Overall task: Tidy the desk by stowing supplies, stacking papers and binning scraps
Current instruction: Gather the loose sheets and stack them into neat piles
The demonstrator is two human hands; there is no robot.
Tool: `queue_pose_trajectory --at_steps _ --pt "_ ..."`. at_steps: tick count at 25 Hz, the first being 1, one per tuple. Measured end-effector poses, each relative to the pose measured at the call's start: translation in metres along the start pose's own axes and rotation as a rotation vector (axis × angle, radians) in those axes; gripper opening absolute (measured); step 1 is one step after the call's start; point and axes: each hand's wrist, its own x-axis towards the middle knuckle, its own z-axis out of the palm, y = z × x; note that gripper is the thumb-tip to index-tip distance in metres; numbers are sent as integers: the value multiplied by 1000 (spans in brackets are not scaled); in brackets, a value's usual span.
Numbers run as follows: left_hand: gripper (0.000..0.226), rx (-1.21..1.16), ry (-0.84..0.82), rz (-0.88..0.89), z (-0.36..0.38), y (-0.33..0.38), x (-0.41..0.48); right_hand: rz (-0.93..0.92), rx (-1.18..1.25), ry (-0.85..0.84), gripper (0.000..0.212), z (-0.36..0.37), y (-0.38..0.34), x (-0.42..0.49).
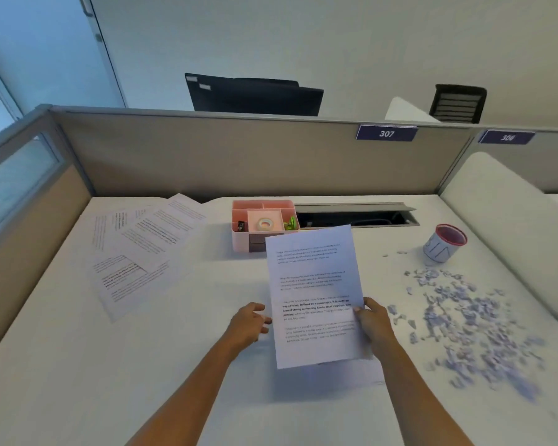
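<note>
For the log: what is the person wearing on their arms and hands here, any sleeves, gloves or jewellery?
Nothing worn shows. The left hand and right hand are bare, with no gloves, rings, watch or wristband. Both forearms are uncovered down to the frame's bottom edge, so no sleeve is in view.

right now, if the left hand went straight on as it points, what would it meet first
Probably the left edge of the white printed paper sheet the right hand holds; depth is unclear.
</note>
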Motion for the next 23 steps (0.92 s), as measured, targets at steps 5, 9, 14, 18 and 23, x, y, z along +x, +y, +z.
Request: queue_pose_trajectory --at_steps 5,9,14,18,23 --pt "45 96 -75 -14 51 -4 3 101 -110 -7 19 -50 28 23" --pt "47 157 -84 12 85 -5 3 143 -144 6 20 -68 49 37" --pt "47 239 -39 59 111 -3 0 146 -145 3 22 -71 52 40" --pt "51 257 -45 69 114 -8 0 130 -181 -28 26 -63 49 40" --pt "53 287 -48 75 116 -5 -2 76 -283 -28 35 -59 49 36"
